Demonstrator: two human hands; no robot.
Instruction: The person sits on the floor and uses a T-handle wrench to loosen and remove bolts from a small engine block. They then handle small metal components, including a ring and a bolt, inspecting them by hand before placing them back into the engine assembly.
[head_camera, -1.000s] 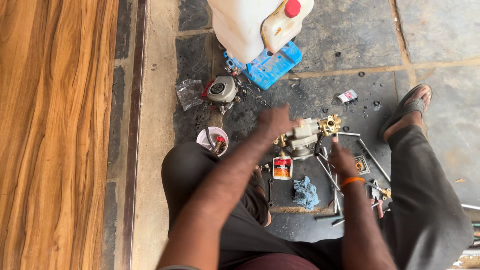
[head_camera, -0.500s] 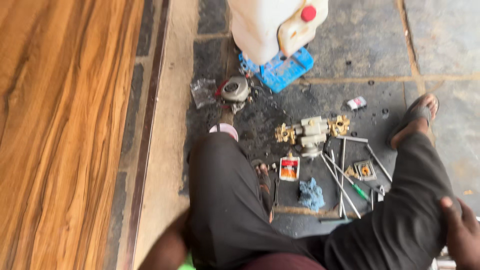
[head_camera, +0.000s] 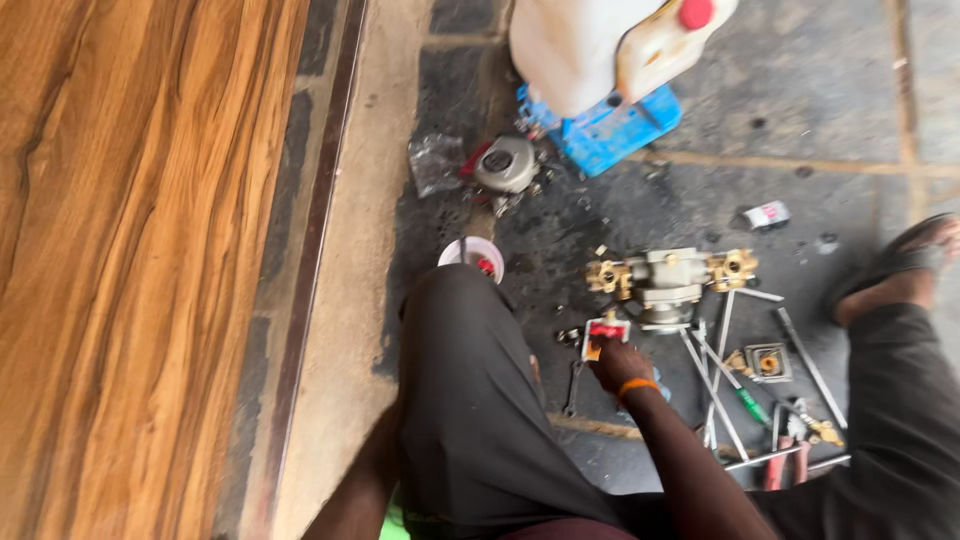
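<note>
The right hand (head_camera: 620, 367), with an orange band at the wrist, reached forward with its fingers bunched on the lower edge of a small red-and-white container with an orange patch (head_camera: 604, 333). It touched the container, but the blur left it unclear whether the fingers had closed into a grip. The left hand was out of sight; only its forearm showed low beside the dark-trousered knee (head_camera: 470, 400).

The container stood on the dark stone floor (head_camera: 820, 90). From the hand, a grey metal pump body with brass fittings at both ends (head_camera: 668, 278) lay near at one o'clock. A fan of thin steel rods (head_camera: 715, 370) lay at three o'clock, with a green-handled screwdriver (head_camera: 748, 403) among them. A slim spanner (head_camera: 573, 385) lay just beside the hand at eight o'clock. A white cup with red inside (head_camera: 470, 255) sat at ten o'clock. A white plastic tank with a red cap (head_camera: 590, 50) stood well apart at twelve.

Taking so small a container probably calls for a pinch on its two sides rather than its edge. It would best be kept level and lifted straight up, since small loose fittings lay close around it and a sideways drag could scatter them.
</note>
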